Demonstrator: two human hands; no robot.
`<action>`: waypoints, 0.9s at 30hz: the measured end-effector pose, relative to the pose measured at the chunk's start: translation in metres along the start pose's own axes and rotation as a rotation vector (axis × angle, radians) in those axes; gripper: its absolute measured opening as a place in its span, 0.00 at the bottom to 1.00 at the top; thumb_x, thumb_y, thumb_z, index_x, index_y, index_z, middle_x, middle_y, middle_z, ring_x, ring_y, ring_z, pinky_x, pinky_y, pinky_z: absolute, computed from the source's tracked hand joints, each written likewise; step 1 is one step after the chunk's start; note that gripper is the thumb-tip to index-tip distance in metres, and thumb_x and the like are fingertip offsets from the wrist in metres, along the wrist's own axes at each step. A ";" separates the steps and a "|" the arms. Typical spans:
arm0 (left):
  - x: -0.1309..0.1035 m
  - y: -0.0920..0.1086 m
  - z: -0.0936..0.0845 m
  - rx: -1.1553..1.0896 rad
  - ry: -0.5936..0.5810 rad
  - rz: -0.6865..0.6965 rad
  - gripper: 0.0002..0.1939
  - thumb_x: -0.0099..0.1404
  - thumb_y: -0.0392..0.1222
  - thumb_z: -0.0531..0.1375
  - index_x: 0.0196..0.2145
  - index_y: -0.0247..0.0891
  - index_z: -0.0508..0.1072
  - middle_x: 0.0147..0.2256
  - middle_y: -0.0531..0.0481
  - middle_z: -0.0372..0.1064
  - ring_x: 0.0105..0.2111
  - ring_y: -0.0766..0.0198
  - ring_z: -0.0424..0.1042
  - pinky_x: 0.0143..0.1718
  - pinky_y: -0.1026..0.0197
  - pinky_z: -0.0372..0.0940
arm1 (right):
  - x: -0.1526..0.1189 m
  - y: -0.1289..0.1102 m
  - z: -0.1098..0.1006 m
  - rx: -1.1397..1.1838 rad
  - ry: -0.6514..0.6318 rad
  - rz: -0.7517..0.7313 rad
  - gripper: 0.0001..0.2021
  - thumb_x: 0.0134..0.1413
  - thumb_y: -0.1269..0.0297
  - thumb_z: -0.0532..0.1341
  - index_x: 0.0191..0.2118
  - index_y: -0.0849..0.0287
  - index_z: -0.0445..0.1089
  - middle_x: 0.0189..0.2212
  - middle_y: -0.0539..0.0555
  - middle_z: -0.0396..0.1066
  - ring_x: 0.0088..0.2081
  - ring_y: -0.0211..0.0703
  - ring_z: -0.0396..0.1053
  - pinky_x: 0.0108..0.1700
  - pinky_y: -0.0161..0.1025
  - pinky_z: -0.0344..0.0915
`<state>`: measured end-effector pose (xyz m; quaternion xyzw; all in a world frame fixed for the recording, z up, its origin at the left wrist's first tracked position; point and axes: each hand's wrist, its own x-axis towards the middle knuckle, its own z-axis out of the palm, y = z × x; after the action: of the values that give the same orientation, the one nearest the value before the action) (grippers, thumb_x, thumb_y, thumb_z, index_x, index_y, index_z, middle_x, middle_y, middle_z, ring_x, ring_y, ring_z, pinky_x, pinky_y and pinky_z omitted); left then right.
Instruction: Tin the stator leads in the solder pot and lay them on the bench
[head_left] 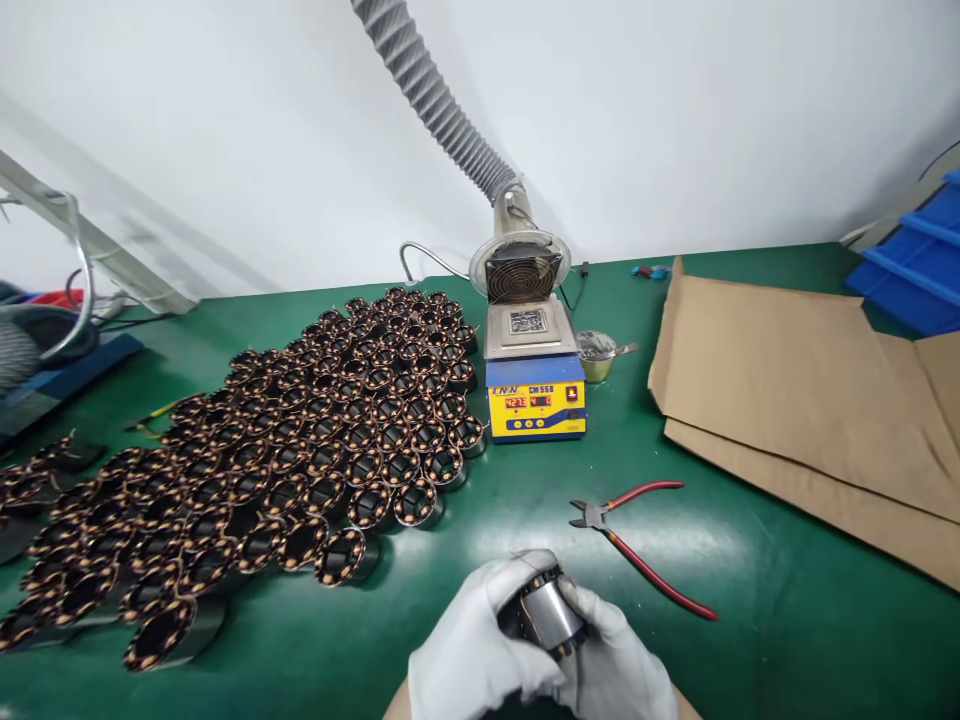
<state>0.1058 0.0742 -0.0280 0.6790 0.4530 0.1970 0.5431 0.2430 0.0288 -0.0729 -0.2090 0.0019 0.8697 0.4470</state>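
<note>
Both my hands wear white gloves and meet at the bottom centre of the view. My left hand (469, 650) and my right hand (619, 660) together grip one motor stator (551, 612), a metal cylinder with copper windings at its end. A large heap of the same wound stators (300, 450) lies on the green mat (487, 520) to the left. Red-handled cutting pliers (637, 540) lie open on the mat just right of my hands.
A yellow-and-blue solder pot (534, 385) with a red display stands at centre back, under a grey extraction hose (435, 100). A small metal cup (596, 355) stands beside it. Flattened cardboard sheets (810, 390) lie right. Blue bins (919, 260) stand far right.
</note>
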 end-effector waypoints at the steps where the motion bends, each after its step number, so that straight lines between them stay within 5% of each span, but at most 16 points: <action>1: 0.004 0.001 0.002 -0.013 -0.015 0.002 0.32 0.39 0.30 0.65 0.45 0.43 0.70 0.38 0.51 0.72 0.36 0.57 0.72 0.35 0.59 0.71 | 0.000 0.000 -0.002 0.000 0.002 -0.006 0.16 0.51 0.53 0.61 0.42 0.57 0.71 0.33 0.53 0.74 0.29 0.42 0.71 0.31 0.37 0.66; 7: 0.009 0.006 0.002 -0.074 -0.036 0.024 0.42 0.34 0.28 0.66 0.51 0.42 0.66 0.42 0.47 0.70 0.38 0.54 0.71 0.37 0.57 0.69 | 0.002 0.000 0.000 0.029 -0.015 -0.056 0.15 0.49 0.53 0.63 0.39 0.56 0.72 0.32 0.51 0.74 0.29 0.40 0.70 0.33 0.35 0.65; 9: 0.010 0.010 0.003 -0.160 -0.013 0.003 0.37 0.35 0.30 0.66 0.47 0.40 0.69 0.37 0.48 0.73 0.35 0.56 0.72 0.35 0.57 0.69 | 0.002 0.001 0.003 -0.005 -0.019 -0.085 0.16 0.50 0.53 0.62 0.40 0.59 0.72 0.32 0.53 0.74 0.29 0.42 0.71 0.33 0.36 0.65; 13: 0.016 0.018 0.005 -0.324 0.243 -0.092 0.06 0.52 0.41 0.60 0.27 0.39 0.76 0.35 0.48 0.75 0.40 0.55 0.71 0.45 0.57 0.65 | 0.003 0.003 0.007 -0.055 -0.090 -0.079 0.17 0.51 0.54 0.62 0.40 0.64 0.71 0.30 0.58 0.74 0.30 0.45 0.72 0.32 0.38 0.66; 19: 0.011 0.005 -0.011 -0.411 0.520 -0.180 0.17 0.57 0.54 0.58 0.28 0.36 0.76 0.30 0.47 0.76 0.34 0.57 0.73 0.40 0.58 0.67 | 0.002 0.000 0.005 -0.042 -0.142 -0.077 0.20 0.51 0.55 0.61 0.42 0.68 0.70 0.33 0.63 0.74 0.33 0.49 0.72 0.34 0.40 0.65; 24: 0.002 0.010 -0.005 -0.394 0.300 -0.152 0.14 0.53 0.47 0.63 0.37 0.41 0.76 0.39 0.48 0.76 0.40 0.54 0.72 0.43 0.58 0.68 | 0.004 0.003 0.003 -0.026 -0.140 -0.131 0.15 0.53 0.58 0.62 0.43 0.62 0.68 0.37 0.58 0.73 0.36 0.46 0.71 0.38 0.40 0.64; 27: 0.007 0.014 0.015 -0.414 0.360 -0.140 0.06 0.53 0.41 0.62 0.30 0.41 0.77 0.33 0.50 0.76 0.37 0.57 0.73 0.41 0.62 0.67 | 0.006 0.006 0.003 -0.027 -0.142 -0.175 0.12 0.52 0.62 0.64 0.43 0.56 0.68 0.36 0.53 0.73 0.36 0.42 0.71 0.37 0.38 0.65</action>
<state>0.1266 0.0714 -0.0217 0.4746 0.5381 0.3648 0.5934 0.2345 0.0305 -0.0732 -0.1523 -0.0598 0.8400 0.5173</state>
